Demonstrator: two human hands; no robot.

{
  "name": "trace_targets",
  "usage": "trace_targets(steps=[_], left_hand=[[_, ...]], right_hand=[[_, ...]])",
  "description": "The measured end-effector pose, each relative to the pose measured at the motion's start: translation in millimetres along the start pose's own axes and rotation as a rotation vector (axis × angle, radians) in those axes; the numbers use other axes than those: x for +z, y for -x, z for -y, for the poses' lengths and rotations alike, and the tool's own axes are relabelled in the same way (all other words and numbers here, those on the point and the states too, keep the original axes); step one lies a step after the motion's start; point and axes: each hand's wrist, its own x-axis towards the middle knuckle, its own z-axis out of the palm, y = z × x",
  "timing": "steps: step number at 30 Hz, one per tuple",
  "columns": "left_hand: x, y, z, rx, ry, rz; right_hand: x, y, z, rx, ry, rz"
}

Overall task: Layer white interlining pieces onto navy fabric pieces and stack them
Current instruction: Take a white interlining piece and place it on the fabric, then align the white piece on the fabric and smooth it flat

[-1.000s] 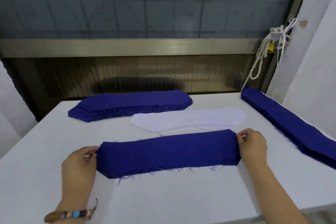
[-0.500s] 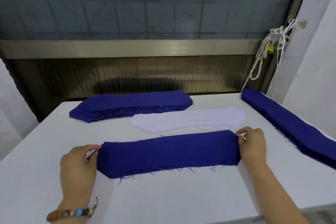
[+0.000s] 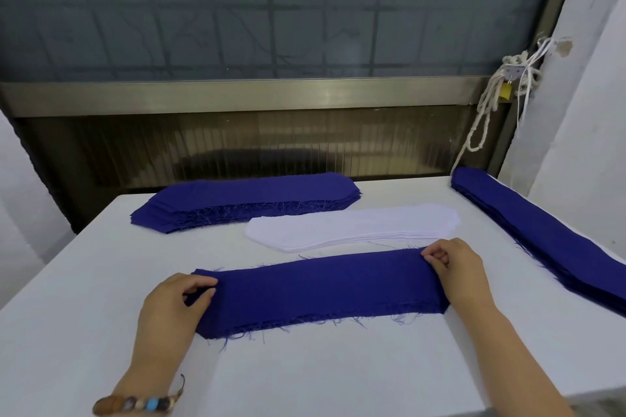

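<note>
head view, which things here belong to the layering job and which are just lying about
Job: long navy fabric piece pinched by left hand and right hand; flat stack of white interlining pieces; far navy fabric stack; right-edge navy fabric stack.
Not job: knotted white rope by window; beaded bracelet.

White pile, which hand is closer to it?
Right. The right hand pinches the navy piece's right end, just in front of the white pile. The left hand holds the piece's left end, farther off, toward the pile's near left.
</note>
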Motion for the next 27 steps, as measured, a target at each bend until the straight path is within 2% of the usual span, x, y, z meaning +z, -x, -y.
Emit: trace_targets(steps=[3,8,15,22,27], left_hand=[[1,-1,-5,-0.007,-0.068,0.020],[-1,-29,-26,-0.080,-0.231,0.151],[53,-75,-65,0.043,-0.174,0.075],[99,-92,-71,0.027,-0.198,0.117],[107,-92,-64,0.062,-0.251,0.067]], right_hand=[[0,-3,1,0.018,0.043,0.021],[1,-16,9,0.056,0.105,0.075],[27,-46,42,-0.048,0.122,0.130],[65,-70,63,-0.126,0.115,0.184],[85,-77,69,-0.136,0.071,0.249]])
